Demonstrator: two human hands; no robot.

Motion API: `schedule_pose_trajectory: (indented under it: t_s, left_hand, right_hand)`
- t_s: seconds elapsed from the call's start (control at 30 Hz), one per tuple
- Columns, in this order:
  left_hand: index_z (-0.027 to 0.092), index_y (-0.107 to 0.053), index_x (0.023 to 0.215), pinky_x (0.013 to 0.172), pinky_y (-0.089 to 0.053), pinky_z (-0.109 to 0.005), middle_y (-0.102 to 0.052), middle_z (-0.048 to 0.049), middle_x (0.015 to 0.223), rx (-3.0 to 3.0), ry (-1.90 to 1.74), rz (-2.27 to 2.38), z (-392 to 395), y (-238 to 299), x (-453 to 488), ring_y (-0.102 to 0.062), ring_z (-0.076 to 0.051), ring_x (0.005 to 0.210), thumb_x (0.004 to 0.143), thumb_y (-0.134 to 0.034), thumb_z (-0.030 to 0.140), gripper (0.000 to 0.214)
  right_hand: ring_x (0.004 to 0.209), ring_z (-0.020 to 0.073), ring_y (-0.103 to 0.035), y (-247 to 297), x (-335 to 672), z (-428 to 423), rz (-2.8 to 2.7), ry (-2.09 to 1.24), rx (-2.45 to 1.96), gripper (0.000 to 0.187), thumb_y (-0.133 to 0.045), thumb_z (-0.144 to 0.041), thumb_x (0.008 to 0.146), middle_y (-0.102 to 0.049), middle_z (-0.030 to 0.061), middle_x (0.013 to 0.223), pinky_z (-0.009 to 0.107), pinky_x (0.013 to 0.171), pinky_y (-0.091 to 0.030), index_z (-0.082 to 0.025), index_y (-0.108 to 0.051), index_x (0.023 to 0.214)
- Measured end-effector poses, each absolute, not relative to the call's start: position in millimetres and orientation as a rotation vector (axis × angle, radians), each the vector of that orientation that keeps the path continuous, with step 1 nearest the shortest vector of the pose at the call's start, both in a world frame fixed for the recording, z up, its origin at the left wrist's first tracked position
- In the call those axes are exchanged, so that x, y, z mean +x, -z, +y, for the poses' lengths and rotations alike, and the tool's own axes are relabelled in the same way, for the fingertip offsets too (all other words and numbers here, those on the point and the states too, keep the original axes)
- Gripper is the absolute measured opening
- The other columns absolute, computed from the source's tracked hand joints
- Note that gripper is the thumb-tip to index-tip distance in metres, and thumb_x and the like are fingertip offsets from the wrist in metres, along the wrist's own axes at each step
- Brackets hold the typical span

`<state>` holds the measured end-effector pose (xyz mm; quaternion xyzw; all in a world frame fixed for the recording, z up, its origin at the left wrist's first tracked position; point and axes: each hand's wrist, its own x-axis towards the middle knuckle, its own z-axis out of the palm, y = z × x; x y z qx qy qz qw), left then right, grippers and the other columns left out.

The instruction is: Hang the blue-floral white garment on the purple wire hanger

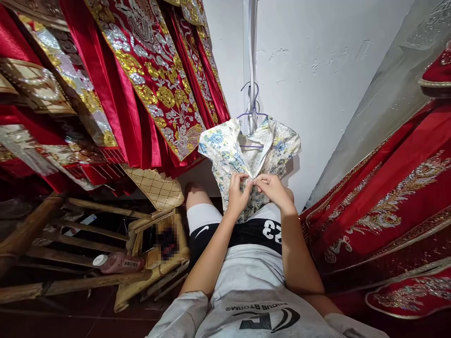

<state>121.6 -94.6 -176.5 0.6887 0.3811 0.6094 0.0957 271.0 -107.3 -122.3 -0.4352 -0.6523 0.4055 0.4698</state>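
A pale short-sleeved floral top (225, 145), patterned in blue and yellow, hangs upright on a thin purple wire hanger (254, 111) against the wall. Its neckline falls open in a V. At the lower point of that V, my left hand (238, 191) pinches one front edge between thumb and fingers. Close beside it, my right hand (270, 188) is closed on the other edge, fingertips nearly touching those of the left. Any fastener between the fingertips is too small to make out. The top's lower part hangs between my knees, partly behind my hands.
Red embroidered gowns (165, 94) hang at the left, and more red beaded dresses (384, 211) at the right. Lower left stand a bamboo stool (155, 272) and a bamboo frame (31, 249), with a white-capped bottle (120, 263) and a blurred-out object.
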Motion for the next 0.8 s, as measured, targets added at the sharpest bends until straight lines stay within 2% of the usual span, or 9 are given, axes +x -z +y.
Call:
schedule_pose_trajectory:
  t_s: [0.13, 0.23, 0.37, 0.6, 0.8]
  left_hand:
    - [0.021, -0.058, 0.108, 0.09, -0.048, -0.036, -0.059, -0.0094, 0.108, 2.024, -1.744, 1.057, -96, 180, 122, -0.058, -0.021, 0.102, 0.103, -0.046, 0.041, 0.025]
    - [0.021, -0.058, 0.106, 0.089, -0.047, -0.035, -0.061, -0.0084, 0.105, 2.0, -1.695, 1.035, -96, 183, 124, -0.059, -0.021, 0.101, 0.102, -0.046, 0.044, 0.026]
    - [0.021, -0.055, 0.101, 0.082, -0.045, -0.032, -0.06, -0.0053, 0.094, 1.892, -1.63, 0.989, -95, 185, 129, -0.058, -0.019, 0.089, 0.103, -0.042, 0.048, 0.031]
    - [0.022, -0.043, 0.078, 0.067, -0.038, -0.028, -0.044, 0.0007, 0.073, 1.72, -1.676, 0.942, -96, 181, 145, -0.044, -0.015, 0.069, 0.1, -0.034, 0.065, 0.049]
    - [0.022, -0.037, 0.069, 0.059, -0.032, -0.029, -0.038, 0.0024, 0.064, 1.621, -1.798, 0.986, -96, 176, 155, -0.039, -0.014, 0.059, 0.098, -0.032, 0.069, 0.055]
  right_hand:
    - [0.053, 0.0117, -0.044, 125, 270, -105, -1.567, -1.022, -1.025, 0.021, -0.058, -0.037, 0.077, -0.052, -0.0024, 0.055, 0.026, 0.053, -0.03, -0.018, -0.062, 0.068]
    - [0.052, 0.0115, -0.044, 126, 268, -104, -1.524, -1.066, -0.996, 0.02, -0.059, -0.037, 0.074, -0.048, -0.0034, 0.052, 0.025, 0.053, -0.03, -0.019, -0.06, 0.066]
    - [0.05, 0.0107, -0.042, 126, 268, -105, -1.479, -1.151, -0.976, 0.019, -0.06, -0.037, 0.073, -0.047, -0.0037, 0.051, 0.025, 0.05, -0.028, -0.019, -0.06, 0.064]
    - [0.047, 0.0088, -0.038, 125, 266, -109, -1.353, -1.408, -0.843, 0.023, -0.065, -0.04, 0.071, -0.043, -0.0052, 0.05, 0.024, 0.048, -0.029, -0.02, -0.057, 0.065]
    - [0.046, 0.0083, -0.038, 118, 263, -114, -1.316, -1.467, -0.779, 0.025, -0.068, -0.038, 0.071, -0.041, -0.0052, 0.05, 0.024, 0.049, -0.031, -0.02, -0.053, 0.062]
